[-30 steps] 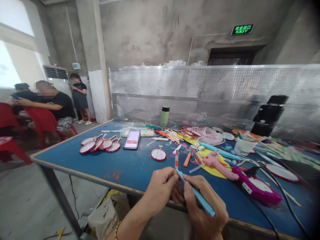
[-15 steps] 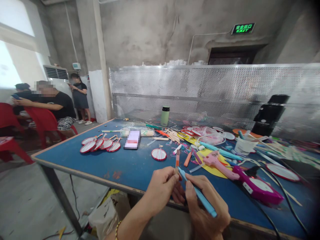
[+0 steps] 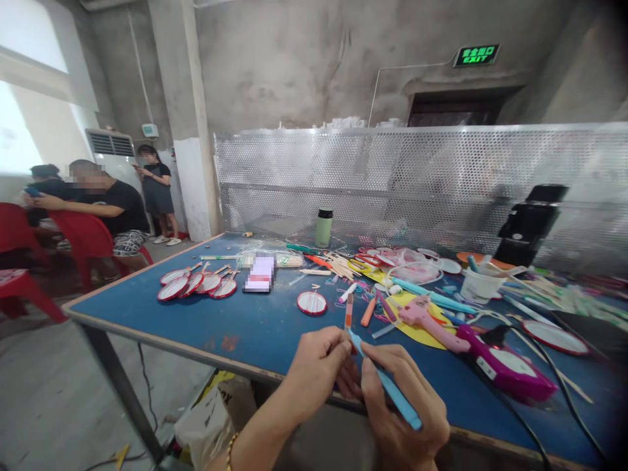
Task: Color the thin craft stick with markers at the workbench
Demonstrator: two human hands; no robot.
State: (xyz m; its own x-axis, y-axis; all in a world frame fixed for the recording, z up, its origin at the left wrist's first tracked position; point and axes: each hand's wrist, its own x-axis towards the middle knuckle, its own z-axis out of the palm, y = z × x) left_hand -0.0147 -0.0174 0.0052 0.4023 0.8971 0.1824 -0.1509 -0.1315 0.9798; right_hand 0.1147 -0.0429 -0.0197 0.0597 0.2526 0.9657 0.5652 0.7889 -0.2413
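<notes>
Light-blue marker, slim, tilted, gripped in right hand; brown-and-orange strip, narrow, pinched in left hand.

The marker looks smooth plastic, the loose sticks matt wood — the screen shiny metal, the wall rough.

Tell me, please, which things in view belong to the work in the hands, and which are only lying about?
In the work:
light-blue pen, in the right hand
flat stick with orange colouring, in the left hand

Apparently just lying or standing about:
phone
green bottle
white cup
</notes>
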